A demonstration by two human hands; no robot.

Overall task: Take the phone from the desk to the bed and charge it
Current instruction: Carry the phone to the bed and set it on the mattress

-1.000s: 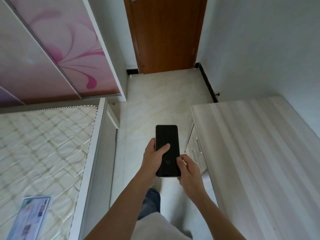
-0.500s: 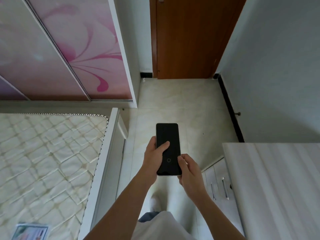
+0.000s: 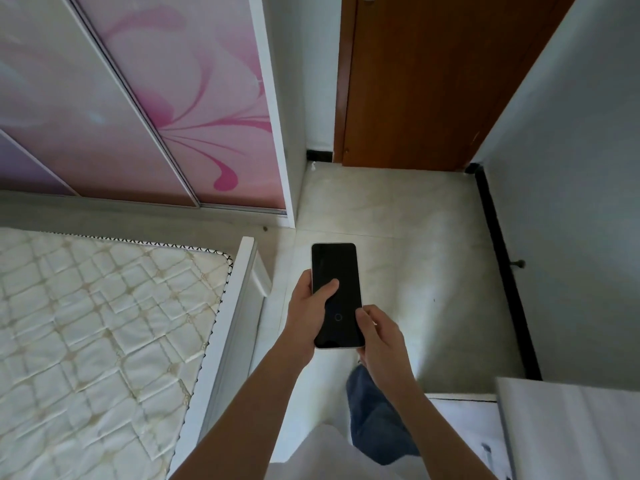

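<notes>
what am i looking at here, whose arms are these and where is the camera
There is no machine. The camera sits on a person's head and looks forward and down, so the arms are the wearer's own. Both hands hold a black rectangular phone with a dark screen: the left hand grips its left edge, thumb across the glass, and the right hand supports its lower right corner. To the left lies a white-framed bed with a quilted cream mattress. A pale wooden desk corner shows at bottom right, and a brown wooden door ahead.
</notes>
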